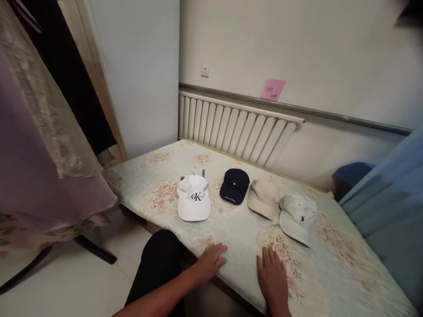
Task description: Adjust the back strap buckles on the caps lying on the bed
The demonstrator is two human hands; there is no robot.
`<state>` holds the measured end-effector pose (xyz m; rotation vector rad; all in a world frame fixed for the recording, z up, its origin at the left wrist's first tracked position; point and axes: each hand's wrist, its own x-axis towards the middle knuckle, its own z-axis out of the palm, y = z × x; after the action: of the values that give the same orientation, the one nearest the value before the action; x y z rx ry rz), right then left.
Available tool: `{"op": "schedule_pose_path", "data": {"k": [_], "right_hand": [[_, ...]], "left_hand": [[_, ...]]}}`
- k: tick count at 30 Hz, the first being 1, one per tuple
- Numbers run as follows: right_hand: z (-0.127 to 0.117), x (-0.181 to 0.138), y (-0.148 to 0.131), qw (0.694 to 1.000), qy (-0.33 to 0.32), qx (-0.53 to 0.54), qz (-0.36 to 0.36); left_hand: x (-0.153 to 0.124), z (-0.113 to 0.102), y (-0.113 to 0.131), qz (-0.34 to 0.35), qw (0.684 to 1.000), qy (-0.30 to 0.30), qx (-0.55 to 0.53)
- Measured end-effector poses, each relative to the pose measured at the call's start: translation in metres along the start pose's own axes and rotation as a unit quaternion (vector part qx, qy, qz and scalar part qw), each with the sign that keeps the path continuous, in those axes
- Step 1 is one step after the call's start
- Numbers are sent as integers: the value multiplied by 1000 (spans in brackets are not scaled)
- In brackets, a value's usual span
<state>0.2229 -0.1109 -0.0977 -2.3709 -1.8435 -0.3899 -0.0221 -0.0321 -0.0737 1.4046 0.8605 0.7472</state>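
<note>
Both my hands lie flat on the near edge of a bed covered with a floral mattress pad [330,268]. My left hand [211,260] rests with its fingers stretched out and holds nothing. My right hand [272,275] lies palm down beside it, fingers apart, empty. Beyond them a row of caps lies on the pad: a white cap with a dark logo [194,197], a navy cap [234,185], a beige cap [263,198] and a pale grey-white cap [297,218]. The grey-white cap is nearest my right hand. No hand touches a cap.
A white radiator [231,125] runs along the wall behind the bed, with a pink note [272,89] and a wall socket [205,71] above it. Purple and lace fabric [36,145] hangs at the left. Blue cloth [390,193] lies at the right. My dark-trousered knee [158,264] is below.
</note>
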Motion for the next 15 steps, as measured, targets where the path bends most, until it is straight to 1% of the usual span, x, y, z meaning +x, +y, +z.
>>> {"op": "schedule_pose_path", "data": {"k": [1,3,5,7,9,11,15], "right_hand": [[0,0,0,1000,0,-1,-2],[2,0,1,1000,3,-5,-9],[5,0,3,1000,10,-13,-14],[9,0,4,999,13,-23,-19],[12,0,5,999,10,-37,-23],[15,1,6,998,4,-55,-32],[21,2,8,996,0,-84,-33]], "left_hand": [[6,-4,3,-38,995,42,-81],[17,-17,6,-83,976,114,-168],[28,-34,7,-110,950,170,-237],[36,-52,7,-127,917,220,-309],[42,-68,7,-129,884,255,-370],[47,-79,8,-122,854,283,-420],[57,-89,11,-112,808,314,-486]]}}
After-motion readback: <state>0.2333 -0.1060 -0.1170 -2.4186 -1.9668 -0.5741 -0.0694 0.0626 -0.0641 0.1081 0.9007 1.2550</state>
